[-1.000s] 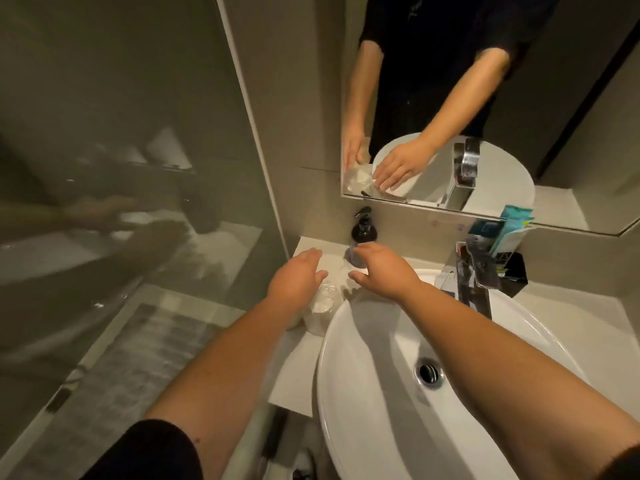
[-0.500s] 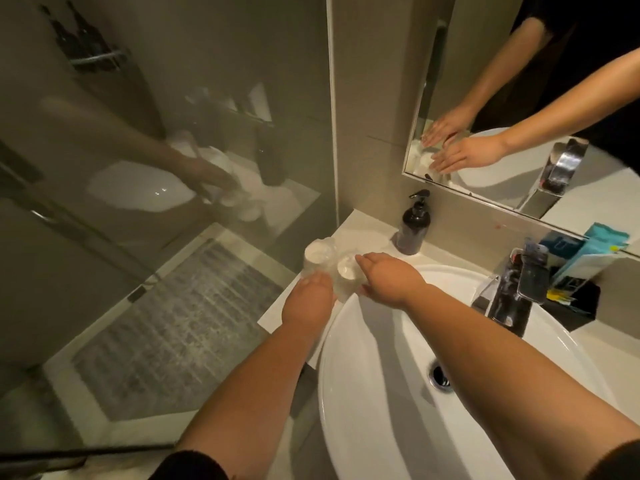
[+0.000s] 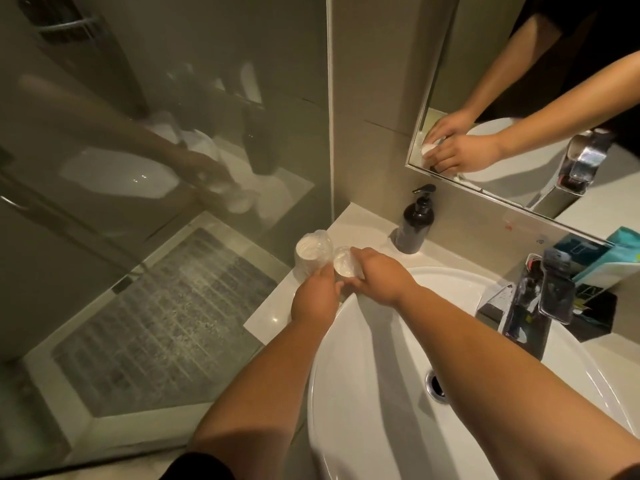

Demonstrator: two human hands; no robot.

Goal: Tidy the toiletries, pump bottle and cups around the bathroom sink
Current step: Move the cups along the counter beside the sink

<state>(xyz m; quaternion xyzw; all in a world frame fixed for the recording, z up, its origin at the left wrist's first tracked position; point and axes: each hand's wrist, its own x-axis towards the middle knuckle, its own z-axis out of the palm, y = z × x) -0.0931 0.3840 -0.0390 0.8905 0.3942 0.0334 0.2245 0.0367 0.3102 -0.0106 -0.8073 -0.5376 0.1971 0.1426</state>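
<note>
Two cups: wrapped cup (image 3: 310,252) and second cup (image 3: 346,263), touching, centre frame on surface (image 3: 367,226).
Left hand (image 3: 313,299): grips wrapped cup.
Right hand (image 3: 382,277): holds second cup.
Pump bottle (image 3: 415,225): upright, right of cups.

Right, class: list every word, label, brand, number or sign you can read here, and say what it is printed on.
None can be read.
Teal packets by the tap: printing too blurred.
Black pump bottle: no label shows.
Wrapped cups: no print shows.
Red mark on the wall under the mirror: too small to read.
</note>
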